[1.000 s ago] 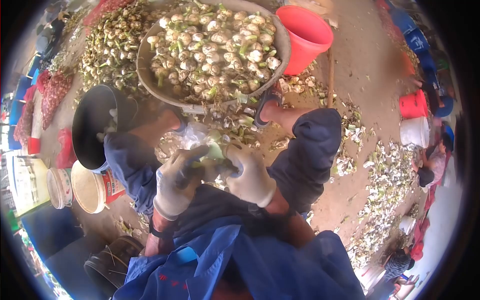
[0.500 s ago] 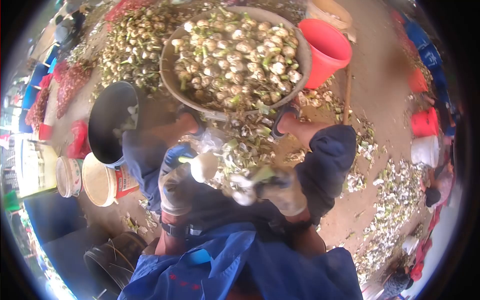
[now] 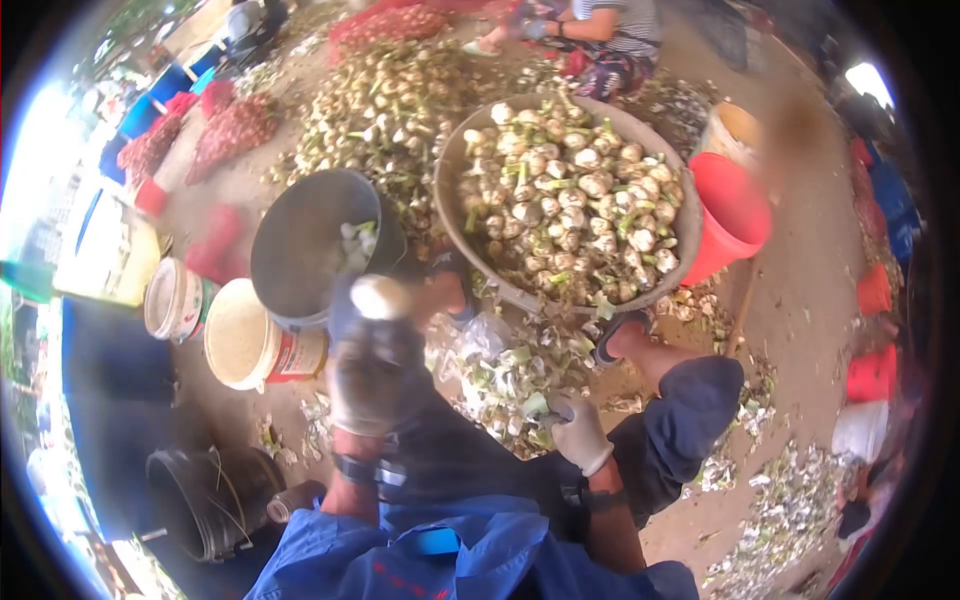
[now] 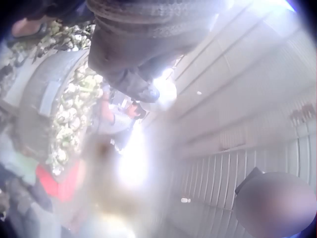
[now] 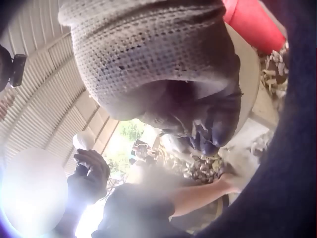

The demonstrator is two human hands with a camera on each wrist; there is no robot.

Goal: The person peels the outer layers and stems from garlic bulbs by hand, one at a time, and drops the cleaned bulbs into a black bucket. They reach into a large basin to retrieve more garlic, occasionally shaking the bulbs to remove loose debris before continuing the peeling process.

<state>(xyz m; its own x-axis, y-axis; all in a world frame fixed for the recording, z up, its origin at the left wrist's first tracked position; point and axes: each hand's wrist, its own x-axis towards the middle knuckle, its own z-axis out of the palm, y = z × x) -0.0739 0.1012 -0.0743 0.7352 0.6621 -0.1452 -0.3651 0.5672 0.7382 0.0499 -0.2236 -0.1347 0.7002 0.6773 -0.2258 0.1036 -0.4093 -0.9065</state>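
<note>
My gloved left hand (image 3: 375, 375) is raised in front of the left knee, beside the black bucket (image 3: 300, 235). It grips a peeled white garlic bulb (image 3: 380, 297), which sticks up past the fingertips; the right wrist view also shows this bulb (image 5: 83, 140) above the dark-coated fingers (image 5: 94, 166). Several white bulbs (image 3: 358, 240) lie inside the bucket. Low between the knees, over scattered peelings (image 3: 510, 385), is my gloved right hand (image 3: 580, 435). Its fingers curl inward in the right wrist view, and no held thing shows there.
A wide basin (image 3: 455, 215) full of unpeeled garlic stands ahead, with a garlic heap (image 3: 370, 110) behind it. A red bucket (image 3: 735, 215) adjoins its right side. Left are a cream-lidded tub (image 3: 240, 335) and a dark bucket (image 3: 205, 500). Another person (image 3: 600, 30) sits beyond the basin.
The left hand has swung up and left toward the black bucket with the white bulb. The right hand has moved away from it and lowered toward the peelings. The head view has turned left.
</note>
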